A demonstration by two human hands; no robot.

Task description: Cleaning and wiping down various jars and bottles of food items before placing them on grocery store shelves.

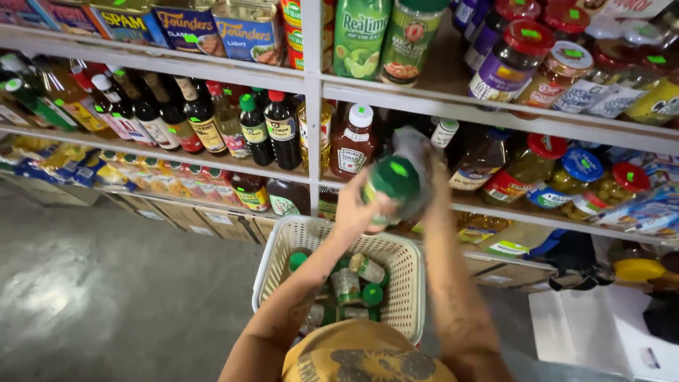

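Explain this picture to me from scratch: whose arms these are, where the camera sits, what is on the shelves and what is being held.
There is no machine here. The single picture comes from a camera worn on a person's head, looking down at their own two bare arms. The left hand grips a green-capped jar, lifted up in front of the shelves. The right hand reaches up beside it, blurred, so whether it touches the jar cannot be told. Below the arms is a cream plastic basket with more small green-capped jars in it. The white shelves hold dark sauce bottles, a ketchup bottle, tins and jars with coloured lids. The floor is grey concrete.
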